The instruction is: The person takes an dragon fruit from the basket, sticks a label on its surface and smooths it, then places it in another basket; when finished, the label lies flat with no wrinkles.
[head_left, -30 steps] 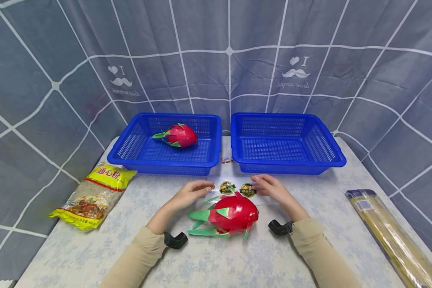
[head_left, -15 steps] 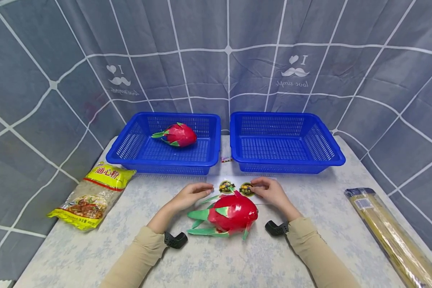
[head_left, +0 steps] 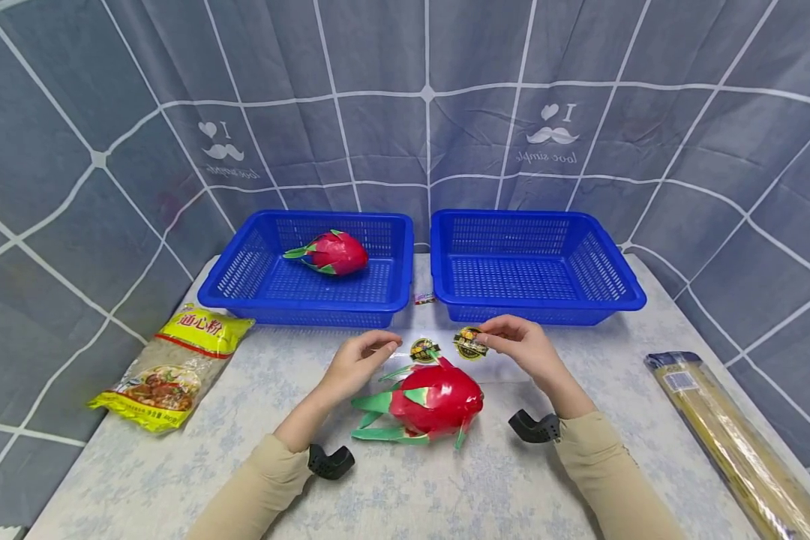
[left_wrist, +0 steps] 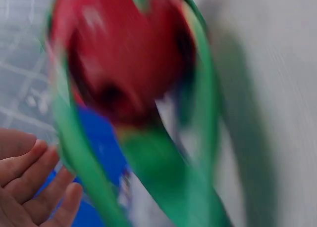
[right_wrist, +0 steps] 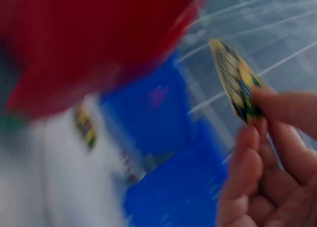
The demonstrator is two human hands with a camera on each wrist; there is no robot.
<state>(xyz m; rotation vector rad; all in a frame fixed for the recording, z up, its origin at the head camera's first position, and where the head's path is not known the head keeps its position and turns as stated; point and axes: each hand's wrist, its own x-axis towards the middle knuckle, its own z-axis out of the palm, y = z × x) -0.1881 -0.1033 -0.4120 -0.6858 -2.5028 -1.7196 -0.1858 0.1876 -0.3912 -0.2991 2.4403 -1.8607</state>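
Observation:
Between thumb and fingertips my right hand (head_left: 526, 352) pinches a round black-and-gold sticker (head_left: 470, 343), raised off its white backing sheet (head_left: 445, 330). The right wrist view shows that sticker (right_wrist: 235, 78) nearly edge-on, at the fingertips. A second matching sticker (head_left: 424, 350) lies on the sheet. My left hand (head_left: 359, 362) is at the sheet's left end, fingers relaxed and holding nothing; its fingers (left_wrist: 37, 182) are loosely spread in the left wrist view. In front of both hands lies a red dragon fruit (head_left: 439, 397) with green leaves, partly covering the sheet.
Two blue baskets stand at the back: the left basket (head_left: 310, 306) holds another dragon fruit (head_left: 340, 253), beside the right basket (head_left: 540, 306). A yellow-ended pasta bag (head_left: 175, 367) lies at left, a long clear packet (head_left: 729, 442) of pale sticks at right. A small colourful wrapper (head_left: 424, 298) lies between the baskets.
My right hand reached in to the right sticker, took hold of it and lifted it off the sheet. The left hand let go of the sheet's left end and rose slightly.

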